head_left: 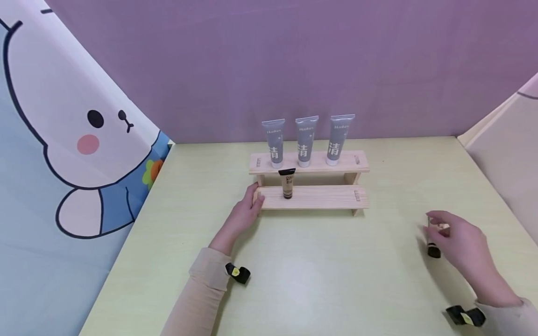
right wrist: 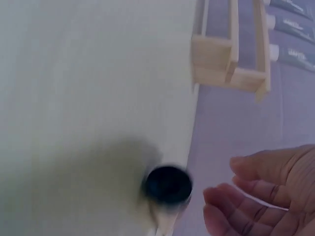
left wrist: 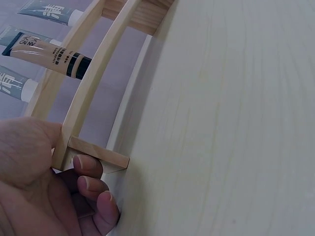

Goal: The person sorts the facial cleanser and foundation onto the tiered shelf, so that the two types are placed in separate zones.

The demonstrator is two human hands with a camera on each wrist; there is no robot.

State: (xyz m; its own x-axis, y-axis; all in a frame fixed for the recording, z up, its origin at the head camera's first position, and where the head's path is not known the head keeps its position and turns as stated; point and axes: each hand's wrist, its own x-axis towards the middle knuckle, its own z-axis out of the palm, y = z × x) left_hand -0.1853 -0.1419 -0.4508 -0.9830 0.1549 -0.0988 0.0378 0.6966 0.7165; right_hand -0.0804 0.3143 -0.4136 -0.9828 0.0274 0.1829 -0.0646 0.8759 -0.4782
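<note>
My left hand (head_left: 241,212) grips the left end of the lower step of a two-step wooden rack (head_left: 328,198), thumb on its front. In the left wrist view several fingers curl by the rack's end support (left wrist: 101,153). A small beige tube (head_left: 287,185) with a black crimped end stands on that step. Off to the right, my right hand (head_left: 466,242) pinches another small tube with a dark cap (head_left: 434,250), cap downward, its body mostly hidden by the fingers. In the right wrist view this tube's cap (right wrist: 169,185) is blurred, and the remaining fingers (right wrist: 261,167) curl loosely.
On the upper step stand three grey-blue tubes with white caps, the left tube (head_left: 275,140), the middle tube (head_left: 305,140) and the right tube (head_left: 338,140). The pale wooden table (head_left: 319,275) ends at a purple backdrop (head_left: 319,70). A cartoon-printed cloth (head_left: 33,270) hangs at left.
</note>
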